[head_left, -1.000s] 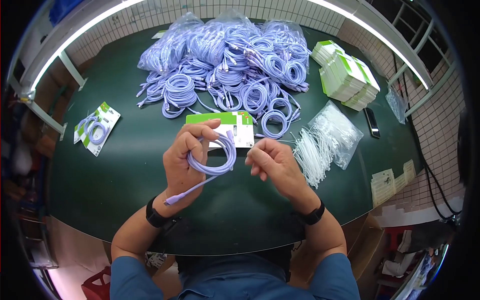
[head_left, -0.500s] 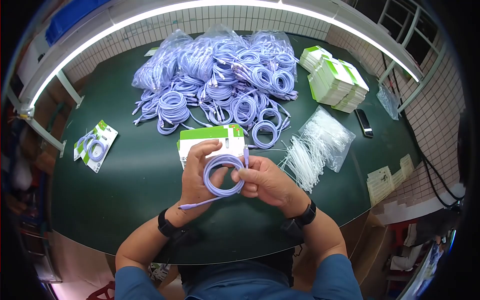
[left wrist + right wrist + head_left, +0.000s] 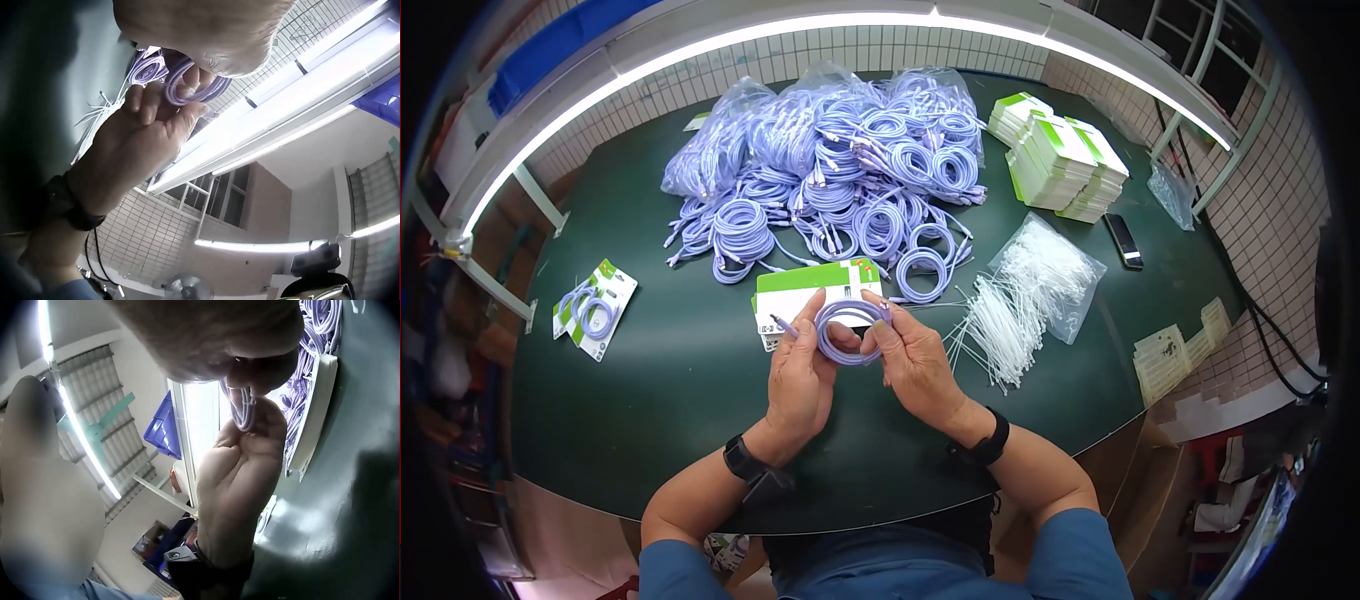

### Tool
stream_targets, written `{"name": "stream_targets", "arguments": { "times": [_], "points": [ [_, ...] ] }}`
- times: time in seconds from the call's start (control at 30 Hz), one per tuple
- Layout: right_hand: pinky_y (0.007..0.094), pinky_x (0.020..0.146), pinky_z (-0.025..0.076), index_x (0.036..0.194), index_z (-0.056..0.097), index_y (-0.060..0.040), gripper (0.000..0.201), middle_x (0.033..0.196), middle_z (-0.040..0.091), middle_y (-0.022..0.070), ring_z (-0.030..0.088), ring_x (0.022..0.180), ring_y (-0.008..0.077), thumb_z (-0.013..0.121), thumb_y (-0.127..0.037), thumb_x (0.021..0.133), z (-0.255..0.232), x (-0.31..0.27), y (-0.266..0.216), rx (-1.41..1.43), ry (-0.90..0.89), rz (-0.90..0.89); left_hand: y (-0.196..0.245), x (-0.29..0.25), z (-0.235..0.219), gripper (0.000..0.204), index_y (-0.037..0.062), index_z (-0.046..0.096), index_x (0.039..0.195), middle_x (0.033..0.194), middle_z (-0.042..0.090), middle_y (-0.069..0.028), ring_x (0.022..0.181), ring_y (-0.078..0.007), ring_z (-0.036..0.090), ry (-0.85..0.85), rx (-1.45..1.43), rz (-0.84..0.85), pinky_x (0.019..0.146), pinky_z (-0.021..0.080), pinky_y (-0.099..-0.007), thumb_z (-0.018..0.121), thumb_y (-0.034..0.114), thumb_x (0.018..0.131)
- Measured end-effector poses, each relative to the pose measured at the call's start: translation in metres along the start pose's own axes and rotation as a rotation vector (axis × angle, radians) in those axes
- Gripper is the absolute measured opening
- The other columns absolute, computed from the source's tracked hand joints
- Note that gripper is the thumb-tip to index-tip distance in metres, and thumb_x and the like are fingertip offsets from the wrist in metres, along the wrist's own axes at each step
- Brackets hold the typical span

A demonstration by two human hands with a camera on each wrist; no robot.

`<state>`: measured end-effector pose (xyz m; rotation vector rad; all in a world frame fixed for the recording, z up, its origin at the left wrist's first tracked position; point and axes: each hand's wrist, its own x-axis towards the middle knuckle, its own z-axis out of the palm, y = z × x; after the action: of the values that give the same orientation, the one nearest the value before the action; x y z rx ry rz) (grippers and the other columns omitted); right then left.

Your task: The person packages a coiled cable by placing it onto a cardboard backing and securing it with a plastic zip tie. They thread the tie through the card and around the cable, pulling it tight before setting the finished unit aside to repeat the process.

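A coiled purple cable is held up between both hands, over the near edge of a stack of green-and-white cards. My left hand pinches the coil's left side, with one plug end sticking out at upper left by the thumb. On the coil's right side my right hand grips it between thumb and fingers. The right wrist view shows the coil between the two hands; the left wrist view shows the loop with the right hand's fingers around it.
Behind lies a big heap of purple cables, partly bagged. To the right are white cable ties, stacked card packs and a phone. Cards with a cable lie at the left; a paper strip lies at the right edge.
The right hand has come in from beside the coil and taken hold of it. The left hand has shifted its grip, and the cable end that hung down now points up at left.
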<state>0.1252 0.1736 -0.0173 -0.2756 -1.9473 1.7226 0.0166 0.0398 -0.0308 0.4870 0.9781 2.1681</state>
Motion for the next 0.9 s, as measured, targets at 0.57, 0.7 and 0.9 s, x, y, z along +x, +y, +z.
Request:
{"name": "stream_targets", "arguments": {
  "times": [0.57,0.7,0.9],
  "points": [
    [0.0358,0.077,0.056,0.155,0.051,-0.0049,0.055,0.104,0.072,0.0208,0.071,0.085,0.0254,0.064,0.003,0.101,0.005,0.002,0.010,-0.349,0.020,-0.289,0.001,0.004,-0.010,0.054,0.0043,0.043,0.161,0.092,0.052,0.0032,0.076,-0.0067,0.050,-0.094,0.032,-0.117,0.082,0.055,-0.0289,0.058,0.009,0.110],
    [0.0347,0.076,0.056,0.148,0.060,-0.0051,0.049,0.105,0.073,0.0198,0.071,0.083,0.0231,0.067,0.002,0.100,0.000,0.004,0.012,-0.367,-0.006,-0.358,0.001,0.005,-0.013,0.054,0.0065,0.045,0.161,0.099,0.061,0.0004,0.081,-0.0067,0.058,-0.099,0.011,-0.173,0.078,0.056,-0.0271,0.061,0.011,0.109],
    [0.0340,0.071,0.055,0.137,0.068,-0.0031,0.038,0.100,0.073,0.0160,0.070,0.080,0.0235,0.069,0.001,0.100,-0.003,0.008,0.021,-0.425,0.011,-0.385,-0.001,0.003,-0.009,0.050,0.0054,0.049,0.158,0.099,0.063,-0.0006,0.078,-0.0065,0.061,-0.031,0.300,-0.126,0.073,0.057,-0.0257,0.061,0.015,0.110]
  ]
}}
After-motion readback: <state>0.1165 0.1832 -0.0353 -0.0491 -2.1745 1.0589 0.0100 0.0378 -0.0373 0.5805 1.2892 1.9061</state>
